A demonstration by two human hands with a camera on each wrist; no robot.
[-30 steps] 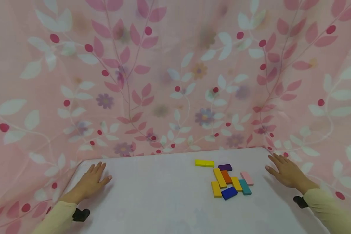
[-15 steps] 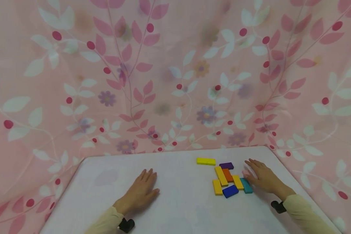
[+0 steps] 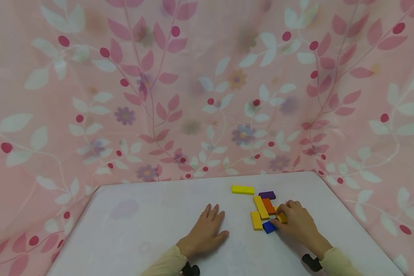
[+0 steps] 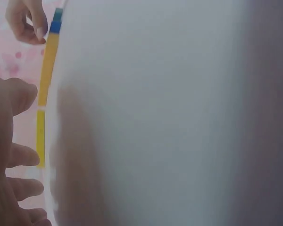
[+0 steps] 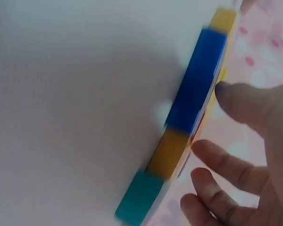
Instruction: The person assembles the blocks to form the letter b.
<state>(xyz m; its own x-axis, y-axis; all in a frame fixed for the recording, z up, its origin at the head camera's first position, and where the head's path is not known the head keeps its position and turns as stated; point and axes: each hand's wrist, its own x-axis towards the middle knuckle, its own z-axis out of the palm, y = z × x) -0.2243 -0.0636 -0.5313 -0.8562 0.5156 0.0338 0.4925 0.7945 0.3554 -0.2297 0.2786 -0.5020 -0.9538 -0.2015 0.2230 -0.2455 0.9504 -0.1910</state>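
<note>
Blue block (image 3: 268,227) at the near edge of a cluster, right half of the table; golden-yellow block (image 3: 281,217) just right and far of it, partly covered by the right hand (image 3: 299,224). That hand's fingers bend, thumb and forefinger apart above both; cannot tell whether either is gripped. Teal block (image 5: 140,197) beyond the golden-yellow one, seen from the right wrist. Orange block (image 3: 268,207) farther left, purple block (image 3: 267,195) at the far side, lemon-yellow block (image 3: 243,190) far left. Left hand (image 3: 204,232) left of cluster, fingers spread, holding nothing. White tabletop (image 3: 141,241); pink floral cloth (image 3: 193,76) behind.
</note>
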